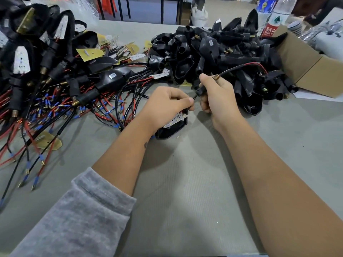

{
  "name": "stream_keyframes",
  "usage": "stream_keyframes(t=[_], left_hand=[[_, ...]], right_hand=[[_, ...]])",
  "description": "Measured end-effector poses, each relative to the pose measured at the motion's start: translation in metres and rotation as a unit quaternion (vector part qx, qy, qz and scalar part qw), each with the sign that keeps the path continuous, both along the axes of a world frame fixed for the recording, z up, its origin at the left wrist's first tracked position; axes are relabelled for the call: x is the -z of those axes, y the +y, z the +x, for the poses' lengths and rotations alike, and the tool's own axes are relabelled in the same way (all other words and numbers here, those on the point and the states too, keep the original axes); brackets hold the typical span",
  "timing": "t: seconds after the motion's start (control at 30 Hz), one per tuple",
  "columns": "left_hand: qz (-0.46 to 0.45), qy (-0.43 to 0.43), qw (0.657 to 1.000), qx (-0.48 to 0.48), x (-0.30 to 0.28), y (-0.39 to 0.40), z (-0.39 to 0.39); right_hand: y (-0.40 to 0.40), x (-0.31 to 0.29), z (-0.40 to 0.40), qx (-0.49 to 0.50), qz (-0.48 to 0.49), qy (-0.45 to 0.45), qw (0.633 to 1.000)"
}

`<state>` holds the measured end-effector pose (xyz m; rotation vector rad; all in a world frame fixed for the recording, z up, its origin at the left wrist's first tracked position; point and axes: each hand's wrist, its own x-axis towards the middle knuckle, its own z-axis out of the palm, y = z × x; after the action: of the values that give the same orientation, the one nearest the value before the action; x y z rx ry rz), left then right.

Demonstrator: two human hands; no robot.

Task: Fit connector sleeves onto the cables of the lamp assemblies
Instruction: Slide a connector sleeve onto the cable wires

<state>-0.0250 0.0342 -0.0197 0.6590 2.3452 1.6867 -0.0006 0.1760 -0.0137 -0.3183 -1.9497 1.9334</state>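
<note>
Sleeve (74, 210) near; hands (167, 102) mid-table (185, 191).

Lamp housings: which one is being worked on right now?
The housing under the left hand, alone on the table, LED board showing; its cable runs through the right hand.

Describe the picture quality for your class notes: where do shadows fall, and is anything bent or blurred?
Head view: soft, even light; faint shadows lie on the table under the left hand and right hand. Wide-angle lens bows the edges, so the forearms look stretched. The bottles at the top are slightly blurred; the cable is sharp.
</note>
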Motion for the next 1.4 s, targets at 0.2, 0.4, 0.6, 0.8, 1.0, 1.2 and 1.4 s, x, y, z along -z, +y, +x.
stream_keyframes(t=[0.2,0.4,0.6,0.8,1.0,1.2,1.4], left_hand=[[0.007,-0.001,1.0,-0.01,-0.0005,-0.0005,-0.0004],[0.037,-0.019,0.999,0.003,0.0,0.0004,-0.0021],[0.031,-0.035,0.999,0.011,0.0013,-0.0017,-0.007],[0.087,-0.054,0.994,0.039,-0.0013,-0.0022,-0.0033],[0.07,-0.042,0.996,0.03,-0.002,-0.005,-0.0036],[0.052,-0.026,0.997,0.041,-0.0017,-0.0046,-0.004],[0.06,-0.003,0.998,0.026,0.0015,-0.0045,-0.0068]], right_hand=[[-0.0067,0.0021,-0.0013,-0.011,0.068,-0.009,0.998],[-0.0086,0.0006,0.0017,-0.022,0.025,0.025,0.999],[-0.0068,-0.0009,0.0012,0.032,0.005,0.071,0.997],[-0.0049,-0.0013,-0.0015,0.084,-0.033,0.078,0.993],[-0.0035,-0.0006,-0.0024,0.062,-0.052,0.049,0.995],[-0.0048,-0.0007,0.0008,0.021,-0.007,0.008,1.0],[-0.0038,-0.0019,0.0025,-0.032,-0.025,0.006,0.999]])
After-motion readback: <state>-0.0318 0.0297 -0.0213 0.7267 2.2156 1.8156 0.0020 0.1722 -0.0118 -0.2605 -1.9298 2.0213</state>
